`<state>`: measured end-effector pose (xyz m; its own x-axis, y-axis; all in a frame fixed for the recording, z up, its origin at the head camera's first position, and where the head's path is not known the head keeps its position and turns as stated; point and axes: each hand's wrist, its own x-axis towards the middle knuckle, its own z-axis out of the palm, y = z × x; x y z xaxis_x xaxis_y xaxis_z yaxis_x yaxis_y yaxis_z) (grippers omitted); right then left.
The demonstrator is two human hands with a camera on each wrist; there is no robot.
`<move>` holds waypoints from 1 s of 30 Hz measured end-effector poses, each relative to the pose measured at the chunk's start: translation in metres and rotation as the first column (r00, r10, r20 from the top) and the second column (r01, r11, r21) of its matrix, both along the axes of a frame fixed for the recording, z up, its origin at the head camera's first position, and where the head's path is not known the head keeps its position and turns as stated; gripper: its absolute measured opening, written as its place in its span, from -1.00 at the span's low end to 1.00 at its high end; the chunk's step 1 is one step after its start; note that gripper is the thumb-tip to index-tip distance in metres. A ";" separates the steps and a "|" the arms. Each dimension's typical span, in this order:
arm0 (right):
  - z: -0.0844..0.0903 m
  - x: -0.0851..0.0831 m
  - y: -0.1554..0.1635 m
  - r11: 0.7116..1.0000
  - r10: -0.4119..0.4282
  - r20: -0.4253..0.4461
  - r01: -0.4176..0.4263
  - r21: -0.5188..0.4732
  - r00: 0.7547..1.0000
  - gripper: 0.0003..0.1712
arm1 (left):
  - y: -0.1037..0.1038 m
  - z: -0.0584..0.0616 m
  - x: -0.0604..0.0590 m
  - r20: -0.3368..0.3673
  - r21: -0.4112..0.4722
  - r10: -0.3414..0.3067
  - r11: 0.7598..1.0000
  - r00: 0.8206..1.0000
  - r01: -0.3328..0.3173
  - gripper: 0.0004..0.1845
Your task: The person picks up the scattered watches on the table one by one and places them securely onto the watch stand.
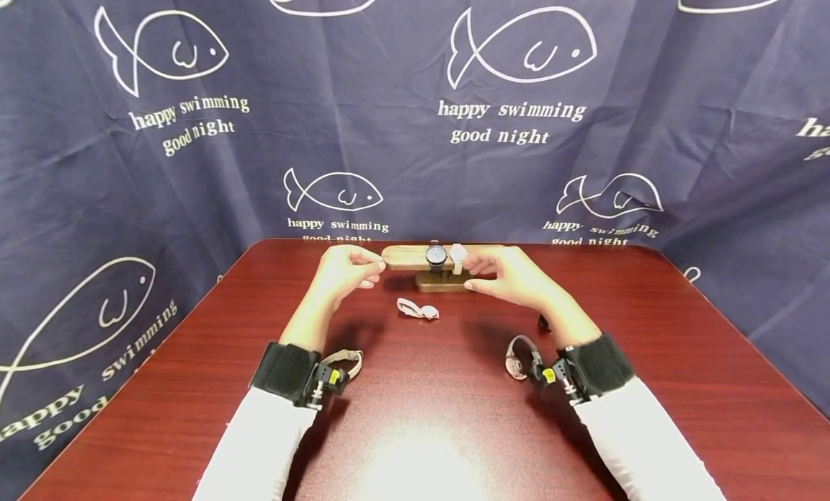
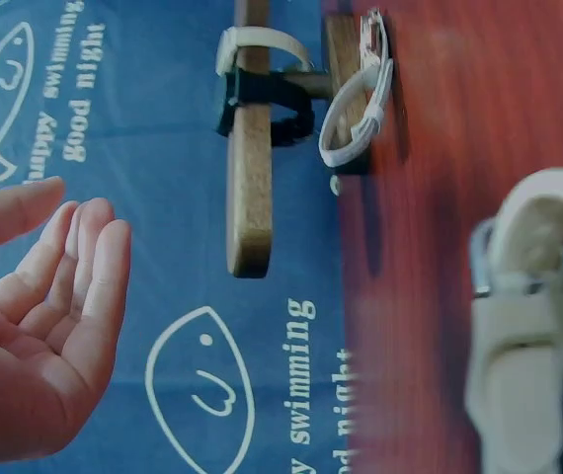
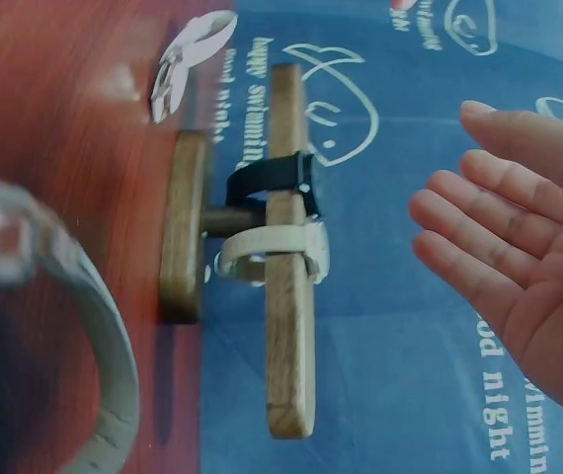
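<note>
A wooden watch stand with a long crossbar stands at the back of the table. Round its bar sit a dark watch and, just right of that, a watch with a pale strap. My left hand is by the bar's left end, fingers loosely bent and holding nothing; the left wrist view shows a gap between this hand and the bar. Near the right end, partly covering it in the head view, is my right hand. Its fingers are extended, apart from the stand.
In front of the stand lies a watch with a whitish strap. A beige-strapped watch lies by my left wrist, a grey-strapped watch by my right. A small black object is partly hidden behind my right forearm. A blue printed cloth hangs behind the table.
</note>
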<state>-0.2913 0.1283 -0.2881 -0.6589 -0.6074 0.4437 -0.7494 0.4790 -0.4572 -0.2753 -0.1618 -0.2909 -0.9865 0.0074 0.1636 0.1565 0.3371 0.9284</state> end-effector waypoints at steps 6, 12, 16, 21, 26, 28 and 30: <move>-0.001 0.017 0.001 1.000 0.000 -0.026 0.000 0.009 1.000 -0.70 | -0.003 -0.004 0.024 -0.042 -0.060 -0.014 0.998 0.999 0.012 -0.81; 0.000 0.029 0.003 0.998 -0.009 -0.078 0.013 0.061 0.997 -0.72 | -0.007 -0.006 0.035 -0.056 -0.174 -0.060 0.984 0.997 0.050 -0.85; 0.001 0.036 0.005 0.994 -0.003 -0.115 0.015 0.109 0.993 -0.73 | -0.015 -0.006 0.039 -0.065 -0.434 -0.169 0.892 0.984 0.124 -0.86; 0.005 0.043 0.006 0.985 0.021 -0.110 -0.002 0.170 0.994 -0.75 | -0.033 -0.005 0.046 0.028 -0.702 -0.323 0.667 0.946 0.249 -0.79; 0.007 0.049 0.006 0.979 0.039 -0.091 -0.020 0.201 0.995 -0.75 | -0.041 -0.010 0.049 0.176 -0.793 -0.312 0.517 0.934 0.323 -0.71; 0.008 0.051 0.005 0.979 0.047 -0.087 -0.028 0.203 0.995 -0.75 | -0.041 -0.014 0.049 0.205 -0.808 -0.293 0.487 0.934 0.330 -0.72; 0.008 0.053 0.005 0.978 0.052 -0.082 -0.034 0.206 0.995 -0.76 | -0.041 -0.018 0.051 0.249 -0.804 -0.273 0.476 0.929 0.355 -0.74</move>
